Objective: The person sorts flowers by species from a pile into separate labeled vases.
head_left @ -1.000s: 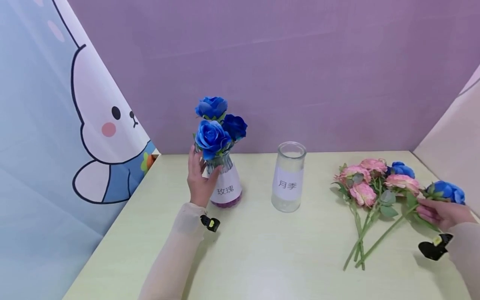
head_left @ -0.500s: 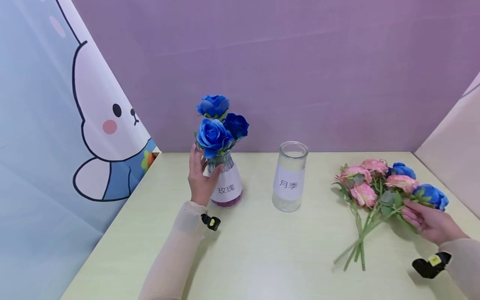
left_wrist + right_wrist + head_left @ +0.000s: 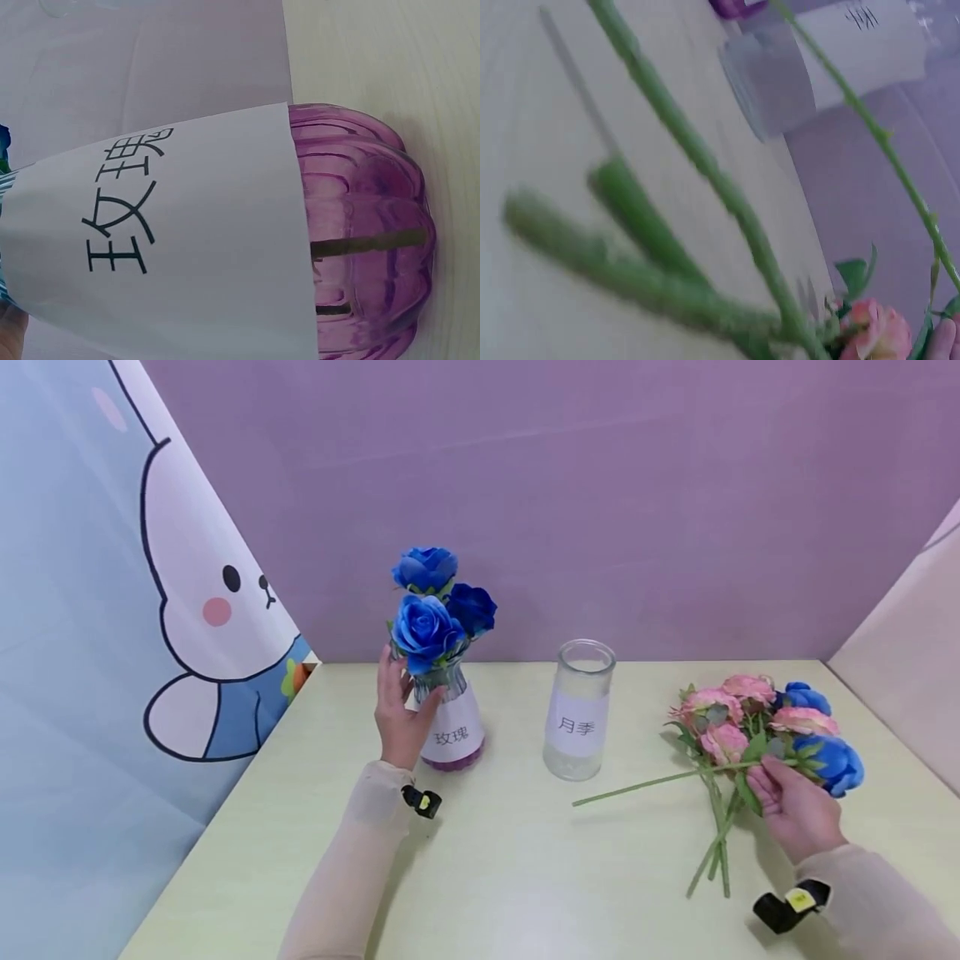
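Observation:
My left hand (image 3: 405, 718) holds the neck of a glass vase (image 3: 453, 727) with a purple base and a white paper label. Several blue roses (image 3: 427, 631) stand in it, and stem ends show through its base in the left wrist view. At the right, my right hand (image 3: 801, 810) pinches a blue rose (image 3: 842, 767) by its green stem (image 3: 637, 787) just below the bloom. That stem points left, across the other stems in the head view. Fingertips (image 3: 943, 343) show at the stem's edge in the right wrist view.
A clear glass vase (image 3: 577, 727) with a white label and no flowers stands mid-table. Pink flowers (image 3: 723, 743) and another blue rose (image 3: 806, 697) lie at the right, their stems toward the front. A purple backdrop (image 3: 570, 510) rises behind the table.
My right hand has moved left and toward me with the blue rose, and its stem has swung from pointing down-left to nearly level. My left hand stays on the vase.

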{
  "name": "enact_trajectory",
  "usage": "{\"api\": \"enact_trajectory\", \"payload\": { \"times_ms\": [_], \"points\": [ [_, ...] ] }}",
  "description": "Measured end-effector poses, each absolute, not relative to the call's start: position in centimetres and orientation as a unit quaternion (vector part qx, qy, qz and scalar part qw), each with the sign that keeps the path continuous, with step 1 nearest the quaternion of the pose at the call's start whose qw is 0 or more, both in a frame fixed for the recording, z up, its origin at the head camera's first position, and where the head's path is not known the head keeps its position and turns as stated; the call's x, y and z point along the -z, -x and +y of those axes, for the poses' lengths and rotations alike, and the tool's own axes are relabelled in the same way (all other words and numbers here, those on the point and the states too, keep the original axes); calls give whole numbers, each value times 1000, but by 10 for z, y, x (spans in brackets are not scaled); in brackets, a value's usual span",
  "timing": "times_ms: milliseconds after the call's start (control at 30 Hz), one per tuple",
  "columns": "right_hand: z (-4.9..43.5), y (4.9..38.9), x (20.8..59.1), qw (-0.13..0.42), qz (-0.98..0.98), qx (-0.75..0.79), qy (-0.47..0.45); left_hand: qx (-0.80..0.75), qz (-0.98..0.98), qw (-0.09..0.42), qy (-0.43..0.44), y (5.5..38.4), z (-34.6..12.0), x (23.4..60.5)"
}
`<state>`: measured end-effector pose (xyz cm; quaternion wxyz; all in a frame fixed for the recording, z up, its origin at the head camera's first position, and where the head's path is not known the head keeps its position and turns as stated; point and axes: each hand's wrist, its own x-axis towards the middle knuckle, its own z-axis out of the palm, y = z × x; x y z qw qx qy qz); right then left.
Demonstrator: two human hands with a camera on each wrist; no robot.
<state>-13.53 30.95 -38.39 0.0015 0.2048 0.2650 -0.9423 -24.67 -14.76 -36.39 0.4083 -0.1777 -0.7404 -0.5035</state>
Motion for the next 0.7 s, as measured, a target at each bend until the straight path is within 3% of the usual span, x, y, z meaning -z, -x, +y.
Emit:
{"api": "enact_trajectory", "payload": {
  "times_ms": [400,700],
  "points": [
    [247,141,373,-81,229,960,-136,503,-743,409,169,244,-147,361],
    [194,154,359,-88,181,971,-126,507,-734,416,177,246,-147,358]
  ]
}}
